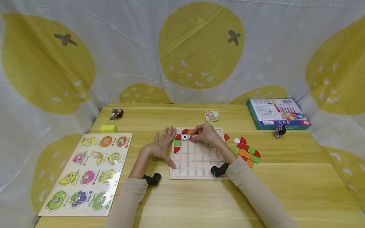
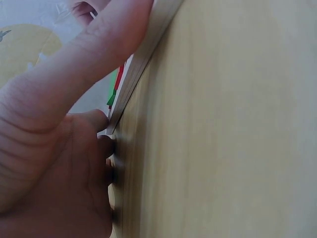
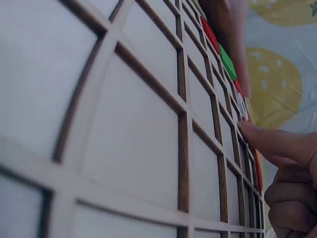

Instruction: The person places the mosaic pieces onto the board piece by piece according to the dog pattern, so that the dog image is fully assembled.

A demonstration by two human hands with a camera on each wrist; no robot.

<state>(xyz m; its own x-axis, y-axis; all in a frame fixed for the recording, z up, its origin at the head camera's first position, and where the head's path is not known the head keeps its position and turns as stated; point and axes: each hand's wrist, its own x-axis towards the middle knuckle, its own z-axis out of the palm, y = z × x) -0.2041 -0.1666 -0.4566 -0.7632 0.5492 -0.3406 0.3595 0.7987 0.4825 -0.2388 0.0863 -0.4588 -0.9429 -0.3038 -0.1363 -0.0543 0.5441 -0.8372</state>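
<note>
A light wooden grid board [image 1: 183, 164] lies on the table. My left hand [image 1: 161, 147] is spread along its left side, thumb and fingertips at the edge; in the left wrist view the thumb [image 2: 74, 64] lies against the board's side. With thumb and index finger, my right hand [image 1: 206, 134] pinches a small red piece [image 1: 190, 137] at a cell in the second row, beside a white eye piece [image 1: 184, 137]. An orange piece [image 1: 191, 130] and red pieces fill part of the top row. Down the left column sit a green square [image 1: 177, 142] and a red quarter-round [image 1: 177, 149].
Loose red, green and orange pieces [image 1: 248, 153] lie right of the board, with a white disc [image 1: 237, 141]. A fruit puzzle board [image 1: 94, 164] and yellow block [image 1: 108, 129] are at left. Behind are a patterned card [image 1: 212, 116], a box [image 1: 278, 114] and small figures [image 1: 280, 130].
</note>
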